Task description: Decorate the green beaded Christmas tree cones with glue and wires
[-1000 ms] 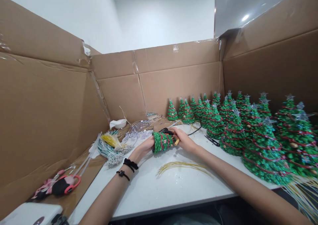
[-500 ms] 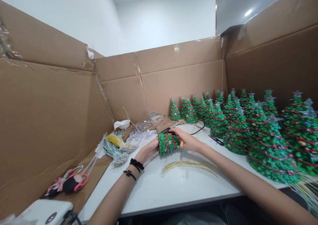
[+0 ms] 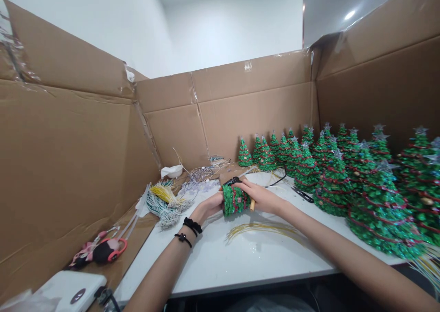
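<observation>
A small green Christmas tree (image 3: 234, 200) with red garland lies on its side between both hands, just above the white table (image 3: 240, 261). My left hand (image 3: 209, 206) cups its wide base, fingers curled on it. My right hand (image 3: 263, 197) is closed over the narrow end and also grips a tool with a wooden handle (image 3: 252, 205) and a black head (image 3: 231, 181). A black cable (image 3: 275, 182) runs back from the tool. Loose yellow wires (image 3: 261, 229) lie on the table just below the hands.
Several finished trees with silver stars (image 3: 343, 174) stand in rows on the right. Bundles of yellow and pale wires (image 3: 165, 202), a white bowl (image 3: 172, 170), black scissors (image 3: 302, 193) and a pink-black item (image 3: 103, 251) lie around. Cardboard walls (image 3: 240, 114) enclose the table.
The view has shifted slightly, so everything sits a bit further right. Both hands keep hold of the small tree; it has turned a little in them.
</observation>
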`<state>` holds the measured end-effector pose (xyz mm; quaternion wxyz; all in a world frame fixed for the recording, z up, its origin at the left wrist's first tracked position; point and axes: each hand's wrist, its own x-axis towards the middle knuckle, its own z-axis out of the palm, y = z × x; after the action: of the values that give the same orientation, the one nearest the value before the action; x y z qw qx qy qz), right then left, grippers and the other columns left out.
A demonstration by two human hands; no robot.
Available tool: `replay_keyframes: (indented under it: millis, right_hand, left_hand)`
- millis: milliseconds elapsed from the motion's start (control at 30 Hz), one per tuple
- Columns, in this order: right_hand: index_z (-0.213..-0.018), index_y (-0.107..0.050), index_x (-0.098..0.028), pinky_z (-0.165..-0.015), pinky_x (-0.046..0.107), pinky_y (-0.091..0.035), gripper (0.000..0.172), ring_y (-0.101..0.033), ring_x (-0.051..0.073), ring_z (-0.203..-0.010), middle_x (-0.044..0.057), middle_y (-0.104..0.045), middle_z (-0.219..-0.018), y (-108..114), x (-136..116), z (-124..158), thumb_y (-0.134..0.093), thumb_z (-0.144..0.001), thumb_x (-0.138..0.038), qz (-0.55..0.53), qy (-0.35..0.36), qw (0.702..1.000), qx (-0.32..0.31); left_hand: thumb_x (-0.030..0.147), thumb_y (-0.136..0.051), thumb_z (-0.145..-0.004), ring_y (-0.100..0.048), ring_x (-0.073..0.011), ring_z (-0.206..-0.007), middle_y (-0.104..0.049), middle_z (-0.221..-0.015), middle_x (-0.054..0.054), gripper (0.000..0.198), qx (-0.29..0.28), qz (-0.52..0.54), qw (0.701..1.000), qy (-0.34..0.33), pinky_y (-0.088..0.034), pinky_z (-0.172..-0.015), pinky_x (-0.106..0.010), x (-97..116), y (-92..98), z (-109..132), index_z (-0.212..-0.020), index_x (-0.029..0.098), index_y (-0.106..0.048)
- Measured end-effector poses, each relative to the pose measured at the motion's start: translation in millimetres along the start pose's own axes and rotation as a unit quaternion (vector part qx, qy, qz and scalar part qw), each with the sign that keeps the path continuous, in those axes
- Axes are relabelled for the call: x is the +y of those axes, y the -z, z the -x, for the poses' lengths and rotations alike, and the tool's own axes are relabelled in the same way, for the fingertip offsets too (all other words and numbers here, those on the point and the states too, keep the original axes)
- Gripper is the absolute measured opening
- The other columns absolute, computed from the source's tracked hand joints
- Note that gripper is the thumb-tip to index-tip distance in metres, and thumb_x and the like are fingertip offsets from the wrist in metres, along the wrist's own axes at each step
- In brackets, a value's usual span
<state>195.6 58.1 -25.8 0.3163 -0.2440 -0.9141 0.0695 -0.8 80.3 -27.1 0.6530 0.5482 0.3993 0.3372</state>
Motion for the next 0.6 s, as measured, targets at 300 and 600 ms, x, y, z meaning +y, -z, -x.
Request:
replay_keyframes:
  millis: [300, 600]
  right_hand:
    - [-0.132, -0.034, -0.019, -0.084, 0.034, -0.043, 0.066, -0.051, 0.023, -0.098, 0.01, -0.046, -0.109, 0.7, 1.4, -0.9, -0.052, -0.07, -0.005, -0.031, 0.002, 0.999, 0.011]
    - [-0.122, -0.043, -0.018, -0.079, 0.031, -0.041, 0.052, -0.054, 0.024, -0.096, 0.011, -0.055, -0.11, 7.4, 6.9, -0.1, -0.052, -0.071, -0.008, 0.091, -0.04, 0.995, -0.018]
  left_hand:
    - [0.024, -0.069, -0.07, -0.063, -0.0178, -0.074, -0.07, -0.079, -0.005, 0.024, -0.015, -0.028, 0.999, 0.026, -0.05, -0.069, -0.03, -1.7, 7.1, -6.2, -0.091, 0.014, -0.067]
    - [0.026, -0.068, -0.073, -0.063, -0.0191, -0.08, -0.07, -0.085, -0.006, 0.023, -0.044, -0.008, 0.999, 0.005, -0.048, -0.077, -0.032, -4.9, -1.0, -5.9, -0.093, 0.015, -0.067]
